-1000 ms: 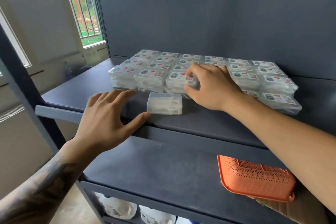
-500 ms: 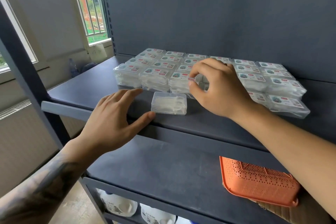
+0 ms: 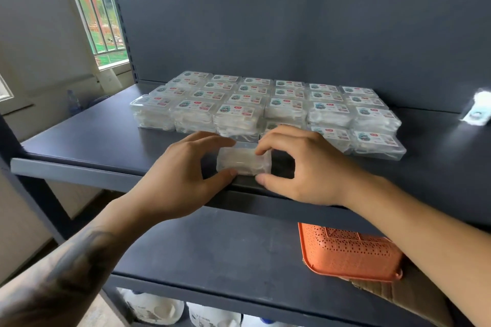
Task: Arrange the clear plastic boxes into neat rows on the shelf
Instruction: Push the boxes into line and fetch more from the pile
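Note:
A single clear plastic box (image 3: 243, 160) with no label showing sits near the front edge of the dark shelf (image 3: 93, 138). My left hand (image 3: 180, 178) pinches its left end between thumb and fingers. My right hand (image 3: 305, 164) pinches its right end the same way. Behind them, several labelled clear boxes (image 3: 265, 106) stand stacked in rows across the shelf. One more labelled box (image 3: 478, 109) lies apart at the far right, blurred.
An orange perforated basket (image 3: 348, 255) rests on cardboard on the lower shelf (image 3: 212, 244) at right. White jugs (image 3: 156, 309) stand beneath. The shelf's back panel rises behind the boxes, a barred window (image 3: 98, 13) is at left.
My right hand left the stacked boxes and came forward to the lone box's right end. My left hand moved right and closed on its left end. The camera view shifted closer.

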A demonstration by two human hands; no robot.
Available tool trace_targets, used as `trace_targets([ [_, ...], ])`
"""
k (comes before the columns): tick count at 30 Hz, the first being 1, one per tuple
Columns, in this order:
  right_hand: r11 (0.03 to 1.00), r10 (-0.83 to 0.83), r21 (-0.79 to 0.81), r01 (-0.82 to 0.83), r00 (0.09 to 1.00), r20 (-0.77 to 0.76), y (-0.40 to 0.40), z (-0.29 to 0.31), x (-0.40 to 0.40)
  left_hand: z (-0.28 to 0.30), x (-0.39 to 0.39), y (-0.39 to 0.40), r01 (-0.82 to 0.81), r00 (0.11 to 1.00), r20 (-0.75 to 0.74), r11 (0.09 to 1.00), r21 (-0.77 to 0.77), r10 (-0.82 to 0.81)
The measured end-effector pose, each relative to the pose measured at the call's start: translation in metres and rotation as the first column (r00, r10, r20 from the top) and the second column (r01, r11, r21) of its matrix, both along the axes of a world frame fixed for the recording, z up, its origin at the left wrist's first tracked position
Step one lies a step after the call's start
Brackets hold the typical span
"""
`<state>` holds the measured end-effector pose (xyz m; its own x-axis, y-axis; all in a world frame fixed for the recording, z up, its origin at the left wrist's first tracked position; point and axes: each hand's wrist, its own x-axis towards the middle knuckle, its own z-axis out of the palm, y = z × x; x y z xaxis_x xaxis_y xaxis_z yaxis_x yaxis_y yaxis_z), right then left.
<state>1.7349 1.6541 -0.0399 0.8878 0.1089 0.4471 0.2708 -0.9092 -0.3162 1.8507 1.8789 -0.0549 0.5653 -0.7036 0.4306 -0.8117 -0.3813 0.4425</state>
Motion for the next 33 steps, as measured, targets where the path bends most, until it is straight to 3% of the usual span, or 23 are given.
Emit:
trace_targets([
  [4,0.994,-0.029,0.103,0.026,0.999,0.025,-0.017,-0.003,-0.015,0.005,-0.006,-0.014,0.087,0.995,-0.053,0.996,0.001,-0.087],
  [6,0.973,-0.049,0.226,0.045,0.999,0.016,-0.024,-0.005,-0.024,0.007,-0.010,-0.019,0.117,0.991,-0.071,0.993,-0.009,-0.117],
  [12,0.881,-0.093,0.468,0.063,0.995,0.042,-0.030,-0.004,-0.037,0.007,-0.014,-0.036,0.161,0.974,-0.137,0.977,-0.140,-0.181],
  [21,0.847,-0.165,0.523,0.093,0.982,0.092,-0.030,-0.004,-0.034,0.011,-0.016,-0.041,0.181,0.881,-0.381,0.945,-0.272,-0.278],
  [30,0.838,-0.058,0.545,0.040,0.998,0.016,-0.028,-0.003,-0.037,0.013,-0.016,-0.038,0.194,0.821,-0.451,0.914,-0.357,-0.351],
  [33,0.778,-0.014,0.629,-0.012,0.999,0.037,-0.026,-0.003,-0.036,0.012,-0.018,-0.039,0.180,0.830,-0.444,0.915,-0.362,-0.338],
])
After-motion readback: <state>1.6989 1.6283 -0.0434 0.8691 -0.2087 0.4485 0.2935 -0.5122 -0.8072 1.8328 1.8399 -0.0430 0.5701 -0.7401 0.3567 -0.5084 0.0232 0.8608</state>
